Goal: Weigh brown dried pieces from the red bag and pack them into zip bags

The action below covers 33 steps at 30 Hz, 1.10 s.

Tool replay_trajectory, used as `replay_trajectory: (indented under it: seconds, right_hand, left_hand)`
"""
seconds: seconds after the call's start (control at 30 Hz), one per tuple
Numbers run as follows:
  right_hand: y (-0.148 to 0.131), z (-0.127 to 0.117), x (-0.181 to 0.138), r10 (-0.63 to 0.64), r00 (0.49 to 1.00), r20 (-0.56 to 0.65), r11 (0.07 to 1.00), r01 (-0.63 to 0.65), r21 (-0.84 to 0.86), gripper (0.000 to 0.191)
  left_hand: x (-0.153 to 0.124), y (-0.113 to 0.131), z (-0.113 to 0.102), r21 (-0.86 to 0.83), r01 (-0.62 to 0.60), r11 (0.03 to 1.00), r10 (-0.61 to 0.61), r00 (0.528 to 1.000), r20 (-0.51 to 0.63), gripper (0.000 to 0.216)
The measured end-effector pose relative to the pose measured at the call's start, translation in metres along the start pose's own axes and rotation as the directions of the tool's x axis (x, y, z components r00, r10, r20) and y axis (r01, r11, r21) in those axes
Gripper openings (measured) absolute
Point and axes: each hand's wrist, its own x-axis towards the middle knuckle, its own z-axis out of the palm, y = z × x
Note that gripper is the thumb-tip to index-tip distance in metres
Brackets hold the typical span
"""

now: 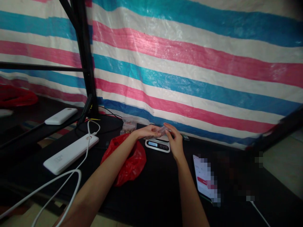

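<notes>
Above a small white digital scale (pixel 157 145), my two hands meet at the far side of the black tabletop. My left hand (pixel 148 131) is closed, its fingertips pinching the near end of a small clear plastic piece (pixel 163 129), perhaps a little bag or tube. My right hand (pixel 174 138) grips the other end between thumb and fingers. The scale's display is lit, but its digits are too small to read. A red plastic bag (pixel 132 164) lies crumpled under my left forearm. Behind my left wrist sits a clear bag of small brownish pieces (pixel 128 127).
A white power bank (pixel 71 154) with a white cable (pixel 79 176) lies at left; another white power bank (pixel 61 116) is farther back. A lit phone (pixel 205 178) lies at right, beside a pixelated area. A striped plastic sheet (pixel 177 82) and a black post (pixel 82 47) stand behind.
</notes>
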Motion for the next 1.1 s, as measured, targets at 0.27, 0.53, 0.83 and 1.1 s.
replay_trajectory:
  seconds: [0.27, 0.53, 0.83, 1.1]
  right_hand:
    - [-0.009, 0.005, 0.0, -0.109, 0.992, -0.063, 0.993, 0.106, -0.057, 0.026]
    - [0.016, -0.008, 0.002, 0.133, 0.889, -0.438, 0.988, -0.085, 0.128, 0.032]
    - [0.039, -0.014, 0.003, 0.285, 0.797, -0.532, 0.953, -0.173, 0.25, 0.037]
    - [0.054, -0.011, 0.0, 0.434, 0.782, -0.448, 0.864, -0.22, 0.452, 0.04]
  left_hand:
    - [0.004, 0.001, 0.002, 0.077, 0.017, 0.997, -0.013, 0.998, -0.055, 0.048]
    - [0.033, 0.008, -0.003, 0.265, 0.062, 0.962, -0.058, 0.998, -0.021, 0.053]
    - [0.082, 0.02, -0.014, 0.706, 0.081, 0.704, -0.039, 0.996, -0.075, 0.059]
    - [0.04, 0.016, -0.01, 0.818, 0.165, 0.55, -0.125, 0.985, -0.115, 0.1]
